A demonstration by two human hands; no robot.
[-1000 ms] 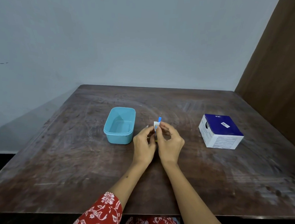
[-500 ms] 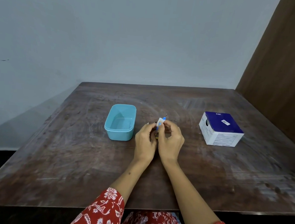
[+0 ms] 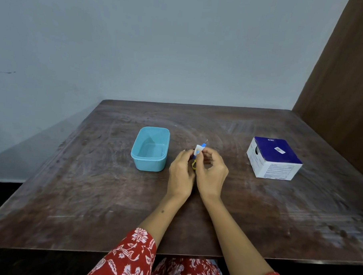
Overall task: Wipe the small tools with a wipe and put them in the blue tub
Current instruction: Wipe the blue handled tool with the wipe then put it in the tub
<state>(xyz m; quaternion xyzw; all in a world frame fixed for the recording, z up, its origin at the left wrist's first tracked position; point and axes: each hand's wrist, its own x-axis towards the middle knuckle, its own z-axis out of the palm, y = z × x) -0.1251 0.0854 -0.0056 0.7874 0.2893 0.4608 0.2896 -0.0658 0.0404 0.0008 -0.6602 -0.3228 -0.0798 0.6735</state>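
Dark wood table (image 3: pixel 90 195) fills lower 2/3 of frame, grey wall behind, brown panel at upper right. 1 blue tub (image 3: pixel 150 149) sits left of centre, nothing visible inside. 1 blue-topped white box (image 3: pixel 273 158) at mid right, well apart from the hands. Nothing lies btwn tub and hands.

2 hands meet at frame centre, just right of the tub. Left hand (image 3: pixel 181 172) has fingers curled round the lower part of 1 small tool (image 3: pixel 203 146): blue body, thin metal tip pointing up-right, yellow loop showing below btwn the hands. Right hand (image 3: pixel 212 172) pinches 1 white wipe (image 3: pixel 198 150) against the tool's shaft w/ thumb and fingertips. Tool is held above the table, not in the tub. Red floral sleeves at bottom edge.
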